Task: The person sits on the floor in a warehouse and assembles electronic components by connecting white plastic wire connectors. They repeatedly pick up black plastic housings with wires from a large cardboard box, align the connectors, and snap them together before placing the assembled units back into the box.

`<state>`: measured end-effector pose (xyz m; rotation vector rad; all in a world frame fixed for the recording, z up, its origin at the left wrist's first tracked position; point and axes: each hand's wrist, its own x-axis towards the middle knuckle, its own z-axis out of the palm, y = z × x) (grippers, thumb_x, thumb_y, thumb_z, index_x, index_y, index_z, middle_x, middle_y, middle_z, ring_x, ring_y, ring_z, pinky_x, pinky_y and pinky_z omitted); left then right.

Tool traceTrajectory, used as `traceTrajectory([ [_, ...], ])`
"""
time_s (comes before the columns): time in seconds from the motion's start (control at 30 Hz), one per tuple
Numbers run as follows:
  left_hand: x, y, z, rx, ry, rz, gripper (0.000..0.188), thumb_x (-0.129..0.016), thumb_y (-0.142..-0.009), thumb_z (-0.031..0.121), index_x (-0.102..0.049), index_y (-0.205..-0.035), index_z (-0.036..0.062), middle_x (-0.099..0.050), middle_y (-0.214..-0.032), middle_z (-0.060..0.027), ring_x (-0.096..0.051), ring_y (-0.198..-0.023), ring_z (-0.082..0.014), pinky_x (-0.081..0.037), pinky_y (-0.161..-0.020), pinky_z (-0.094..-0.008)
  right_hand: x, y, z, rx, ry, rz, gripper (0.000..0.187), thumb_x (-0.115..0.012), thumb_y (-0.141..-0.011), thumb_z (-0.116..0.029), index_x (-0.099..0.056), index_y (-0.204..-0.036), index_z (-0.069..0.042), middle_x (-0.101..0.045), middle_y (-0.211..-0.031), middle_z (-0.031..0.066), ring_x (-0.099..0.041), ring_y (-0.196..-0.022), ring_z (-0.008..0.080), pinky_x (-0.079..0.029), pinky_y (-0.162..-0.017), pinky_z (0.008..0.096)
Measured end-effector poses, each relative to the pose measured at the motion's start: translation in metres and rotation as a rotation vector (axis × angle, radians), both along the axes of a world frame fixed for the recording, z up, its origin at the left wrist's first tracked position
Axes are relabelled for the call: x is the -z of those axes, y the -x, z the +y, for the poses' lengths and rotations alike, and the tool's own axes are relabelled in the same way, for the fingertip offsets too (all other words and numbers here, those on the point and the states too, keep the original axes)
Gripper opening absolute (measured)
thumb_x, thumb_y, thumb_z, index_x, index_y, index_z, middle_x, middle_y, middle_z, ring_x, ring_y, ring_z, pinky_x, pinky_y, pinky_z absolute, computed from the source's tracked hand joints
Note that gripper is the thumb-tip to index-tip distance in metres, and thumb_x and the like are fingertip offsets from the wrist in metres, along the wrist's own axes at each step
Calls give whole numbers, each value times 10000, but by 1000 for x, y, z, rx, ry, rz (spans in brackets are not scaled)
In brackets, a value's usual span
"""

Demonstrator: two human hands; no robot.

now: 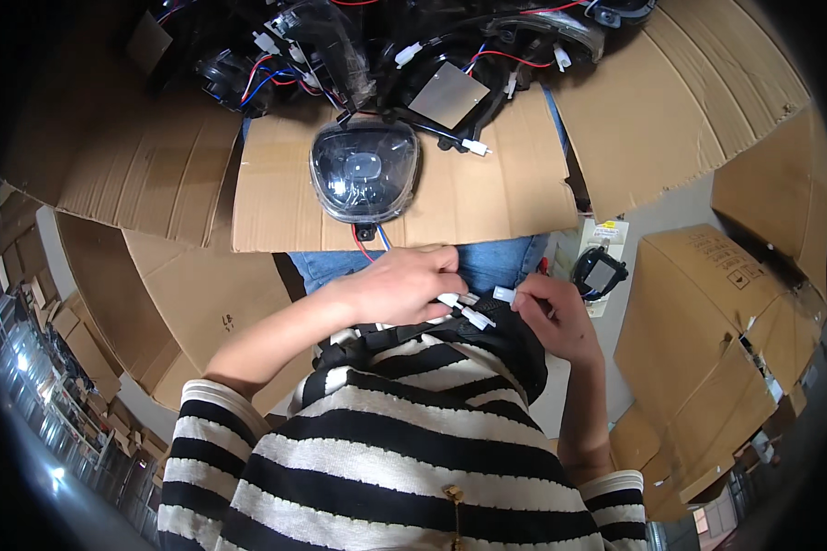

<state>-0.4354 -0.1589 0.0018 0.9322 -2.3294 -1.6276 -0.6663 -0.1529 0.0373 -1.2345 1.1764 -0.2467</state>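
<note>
Several white connectors (476, 318) are pinched in the nearly closed left hand (404, 283), above the lap (501, 257); another white plug (504, 294) is gripped at the fingertips of the right hand (558, 317). If the wires (383, 237) were pulled taut, the lamp (363, 170) could be dragged off the cardboard sheet (496, 197). Handwriting is borne by the box at left (175, 294), print and symbols by the carton at right (675, 331); no brand can be made out.

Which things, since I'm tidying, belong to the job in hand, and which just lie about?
In the job:
white plastic connectors, left hand
translucent plastic connector, right hand
rounded clear-fronted black lamp, probably: red and blue wires run toward left hand

Apparently lying about:
black unit with square silver plate, right
brown cardboard box, right
</note>
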Motion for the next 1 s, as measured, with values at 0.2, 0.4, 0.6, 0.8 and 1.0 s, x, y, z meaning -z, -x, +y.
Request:
traceTrajectory([
  [0.2,-2,8,2,-50,-120,114,212,-624,-690,92,-594,-896,49,-558,-781,-80,-548,-772,-226,-440,-668,-308,-5,9,13,41,52,-53,84,-509,-779,-38,-533,-713,7,-461,-589,12,-368,-494,53,-284,-437,210],
  [0.4,-25,-8,-9,-176,-541,265,217,-566,-785,97,-578,-989,22,-570,-856,-89,-546,-809,-195,-419,-714,-286,-24,-4,23,180,-85,-288,119,-474,-796,-38,-525,-704,18,-452,-592,6,-371,-504,42,-279,-435,206],
  [0.6,-19,-15,-7,-194,-644,388,185,-479,-862,128,-569,-956,-4,-521,-825,-60,-487,-763,-128,-383,-684,-245,-25,-22,21,179,-53,-289,80,-496,-781,-30,-525,-718,10,-446,-599,15,-368,-491,57,-269,-428,211],
  [0.8,-15,-19,-7,-155,-765,477,163,-478,-870,126,-577,-886,-2,-503,-774,-34,-457,-729,-102,-366,-652,-228,-30,-25,15,131,66,-229,34,-516,-757,-13,-532,-733,6,-460,-603,38,-379,-478,96,-286,-430,224],
  [1.0,-18,-19,-9,-157,-797,467,157,-503,-848,123,-571,-843,-18,-509,-741,-45,-458,-709,-135,-360,-649,-253,-39,-31,10,57,219,-42,21,-541,-715,-4,-525,-706,-13,-475,-592,62,-449,-473,160,-345,-437,256],
])
